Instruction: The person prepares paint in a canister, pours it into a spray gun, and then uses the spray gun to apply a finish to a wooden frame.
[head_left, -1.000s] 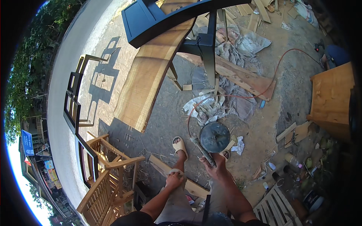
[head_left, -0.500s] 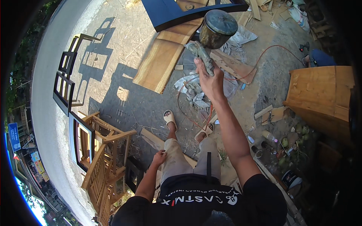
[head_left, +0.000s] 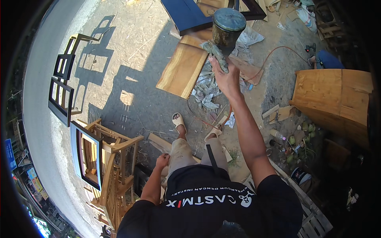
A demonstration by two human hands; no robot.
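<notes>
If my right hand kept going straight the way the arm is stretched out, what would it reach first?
The right hand grips a grimy spray gun with a round cup. Beyond it in the picture lies the dark blue flat panel, probably first, though depth is unclear and the gun looks raised well above the ground.

Outdoor furniture workshop: wooden chair frames (head_left: 115,166), planks (head_left: 182,71), cabinet (head_left: 337,99), scattered offcuts.

The spray gun's (head_left: 222,37) handle is hidden inside the right hand (head_left: 227,77).

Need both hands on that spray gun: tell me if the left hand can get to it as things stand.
Probably not without moving. The left hand hangs low beside the thigh, while the right hand holds the spray gun out at full stretch. Nothing blocks the way.
</notes>
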